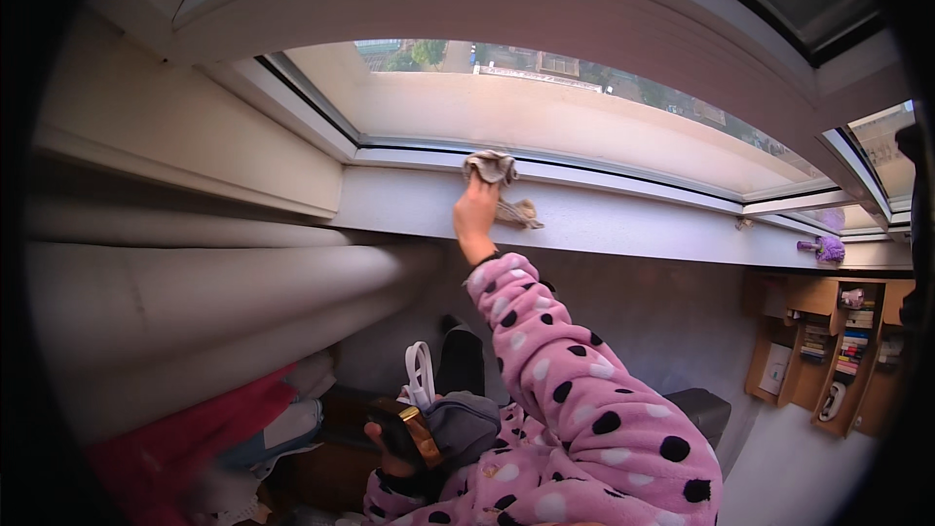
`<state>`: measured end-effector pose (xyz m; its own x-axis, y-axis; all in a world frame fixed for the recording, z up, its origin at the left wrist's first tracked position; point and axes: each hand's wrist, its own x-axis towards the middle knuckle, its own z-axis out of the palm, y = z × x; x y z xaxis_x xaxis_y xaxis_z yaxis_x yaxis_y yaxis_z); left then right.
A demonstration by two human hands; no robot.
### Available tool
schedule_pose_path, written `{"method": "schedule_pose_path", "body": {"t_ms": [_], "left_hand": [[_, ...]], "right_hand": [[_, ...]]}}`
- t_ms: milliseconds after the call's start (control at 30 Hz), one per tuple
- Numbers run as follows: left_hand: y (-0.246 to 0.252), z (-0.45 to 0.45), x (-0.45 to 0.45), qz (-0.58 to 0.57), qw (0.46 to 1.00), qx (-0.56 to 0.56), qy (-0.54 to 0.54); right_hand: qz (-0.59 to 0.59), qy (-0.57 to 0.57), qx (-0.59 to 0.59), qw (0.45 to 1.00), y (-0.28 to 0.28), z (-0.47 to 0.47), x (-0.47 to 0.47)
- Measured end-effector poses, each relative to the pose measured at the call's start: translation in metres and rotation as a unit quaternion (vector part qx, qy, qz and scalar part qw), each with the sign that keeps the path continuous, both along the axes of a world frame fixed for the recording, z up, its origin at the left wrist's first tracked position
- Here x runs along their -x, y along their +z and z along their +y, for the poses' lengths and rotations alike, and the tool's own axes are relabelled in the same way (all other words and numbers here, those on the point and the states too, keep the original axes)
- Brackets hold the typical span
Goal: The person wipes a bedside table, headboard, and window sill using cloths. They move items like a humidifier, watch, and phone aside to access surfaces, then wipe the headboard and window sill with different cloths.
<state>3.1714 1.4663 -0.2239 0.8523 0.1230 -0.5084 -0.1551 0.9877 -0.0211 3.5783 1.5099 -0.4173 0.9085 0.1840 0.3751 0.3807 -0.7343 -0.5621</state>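
Observation:
My right hand (476, 213) reaches forward in a pink spotted sleeve and holds a grey-brown cloth (491, 167) against the lower rail of the window frame (621, 189). A hanging part of the cloth lies over the white windowsill (643, 228). Low in the view, close to my body, my left hand (392, 452) is wrapped around a dark object with a shiny gold edge (418, 438), perhaps a phone or power bank. A looped white cable (418, 372) and a grey pouch (462, 424) are beside it; whether this hand also holds them is unclear.
A purple fluffy duster (827, 248) lies on the sill's right end, with a small crumpled piece (743, 223) nearer. Pale curtains (219, 285) hang at left above red fabric (212, 416). A wooden shelf unit (811, 296) with books stands at right. A dark box-like object (697, 409) is below.

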Motion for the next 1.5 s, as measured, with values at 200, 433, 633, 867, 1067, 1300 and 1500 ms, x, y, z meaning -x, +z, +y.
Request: {"method": "schedule_pose_path", "body": {"t_ms": [200,433,633,867,1067,1300,1500], "left_hand": [[-0.033,0.03,0.085,0.043,0.98,0.017,0.194],[-0.006,0.041,0.066,-0.155,0.92,0.289,0.217],[0.007,0.061,0.041,-0.077,0.973,0.177,0.128],[0.005,0.07,0.015,0.085,0.981,0.017,0.172],[0.003,0.069,0.005,-0.029,0.971,0.212,0.107],[-0.003,0.049,-0.013,-0.17,0.905,0.374,0.114],[0.004,0.0,-0.056,-0.109,0.938,0.329,0.027]], "right_hand": [[-0.008,0.224,0.047,0.973,0.002,0.177,0.053],[0.027,0.335,0.123,0.934,0.009,0.164,0.096],[-0.012,0.324,0.165,0.931,-0.012,0.15,0.082],[-0.03,0.077,0.245,0.966,-0.011,-0.108,0.017],[0.043,-0.202,0.171,0.963,-0.017,-0.13,-0.013],[0.038,0.304,0.112,0.945,-0.021,0.106,0.108],[0.012,0.169,0.141,0.975,-0.001,-0.082,0.03]]}}
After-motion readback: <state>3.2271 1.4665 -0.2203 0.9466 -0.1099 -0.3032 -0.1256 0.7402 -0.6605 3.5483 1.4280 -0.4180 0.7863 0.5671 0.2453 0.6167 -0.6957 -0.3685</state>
